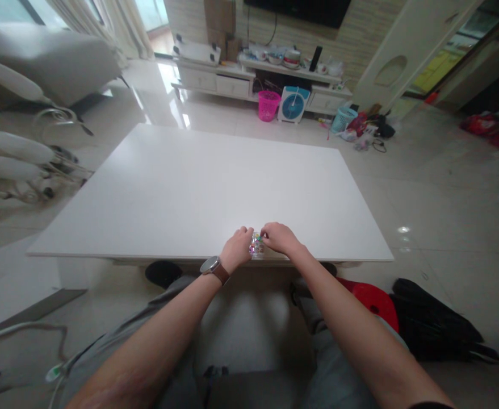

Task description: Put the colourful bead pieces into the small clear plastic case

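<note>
A small clear container (pixel 256 248) with several colourful bits in it sits at the near edge of the white table (pixel 240 182). My left hand (pixel 237 248) is closed against its left side, steadying it. The wrist of that arm carries a watch (pixel 210 264) with a brown strap. At the container's upper right, my right hand (pixel 278 237) has its fingers pinched together. A speck of green shows by those fingertips, too small to name; whether the fingers hold it I cannot tell.
Beyond the table stand a pink basket (pixel 268 106), a blue and white fan (pixel 293 104) and a low white cabinet (pixel 234 85). A red and black item (pixel 374 304) lies at lower right. White padded equipment (pixel 21 146) stands on the left.
</note>
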`<state>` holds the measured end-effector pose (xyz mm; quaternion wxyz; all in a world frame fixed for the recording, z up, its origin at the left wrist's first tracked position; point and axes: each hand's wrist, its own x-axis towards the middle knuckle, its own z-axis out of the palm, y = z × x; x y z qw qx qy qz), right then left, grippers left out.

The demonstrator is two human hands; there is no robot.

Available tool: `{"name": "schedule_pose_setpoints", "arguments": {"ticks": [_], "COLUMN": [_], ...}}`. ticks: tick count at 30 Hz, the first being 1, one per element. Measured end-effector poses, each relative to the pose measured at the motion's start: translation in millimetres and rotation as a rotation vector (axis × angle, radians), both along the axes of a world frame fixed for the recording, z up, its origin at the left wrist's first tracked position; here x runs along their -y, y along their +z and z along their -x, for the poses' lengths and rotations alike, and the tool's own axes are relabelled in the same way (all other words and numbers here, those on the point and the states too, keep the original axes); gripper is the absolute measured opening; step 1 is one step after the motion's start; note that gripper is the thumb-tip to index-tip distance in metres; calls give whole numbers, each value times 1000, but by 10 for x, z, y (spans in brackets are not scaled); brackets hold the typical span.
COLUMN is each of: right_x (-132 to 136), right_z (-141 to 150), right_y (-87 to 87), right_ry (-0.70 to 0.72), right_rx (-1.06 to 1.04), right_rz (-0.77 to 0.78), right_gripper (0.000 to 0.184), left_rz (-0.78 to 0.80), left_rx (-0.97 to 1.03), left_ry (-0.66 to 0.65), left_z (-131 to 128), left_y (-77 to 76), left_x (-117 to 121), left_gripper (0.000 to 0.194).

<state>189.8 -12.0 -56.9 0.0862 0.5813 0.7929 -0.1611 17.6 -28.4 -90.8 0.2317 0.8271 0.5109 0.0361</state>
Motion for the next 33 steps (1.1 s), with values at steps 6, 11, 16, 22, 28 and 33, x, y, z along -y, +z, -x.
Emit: {"name": "schedule_pose_setpoints", "arguments": {"ticks": [6,11,16,22,28,33], "right_x": [40,48,46,57,68,70], "right_z": [58,64,40,29,27,28], "right_y": [36,57,37,25,55,65], "right_ry": [-4,32,66,75,108,119], "right_rx": [81,89,87,85,125,137], "right_rz": [-14,-49,-52,-70,-67,-57], "right_gripper": [31,29,29,30,31,30], "left_rz": [11,-16,-15,9,11,0], "left_rx": [-8,-10,-15,2,-8,-19], "left_ry": [0,-8,-8,3,3,-4], "left_z": [3,2,-3,-9,-10,-9], "left_y": [34,13,7,53,65,58], "left_x": [4,2,3,11,15,18], "left_gripper": [33,32,30,25,29,29]}}
